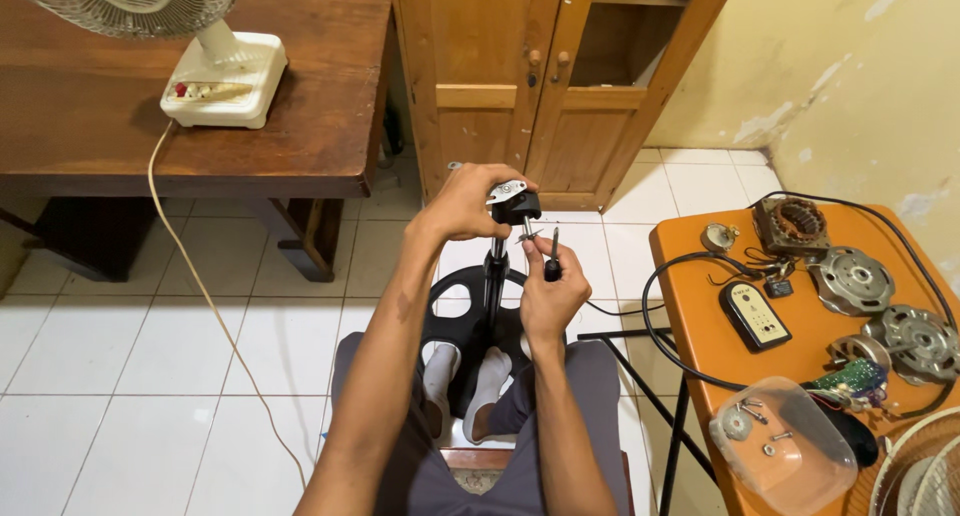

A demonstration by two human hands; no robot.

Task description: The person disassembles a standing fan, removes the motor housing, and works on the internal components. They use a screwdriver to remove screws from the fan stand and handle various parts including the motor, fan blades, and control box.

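Clear plastic tub (785, 446) on the orange table (690, 266) at my right: a few screws (752, 411) and a small round part lie in it. Beside it sit motor parts (853, 281), a black cable and a small remote-like controller (756, 316). White tiled floor, wooden cupboard (530, 76) ahead, a fan (215, 71) on the dark table to the left. My left hand (462, 204) is wrapped around the top of the black fan stand (496, 276) rising between my feet; my right hand (550, 296) pinches a screwdriver (553, 258) beside it.
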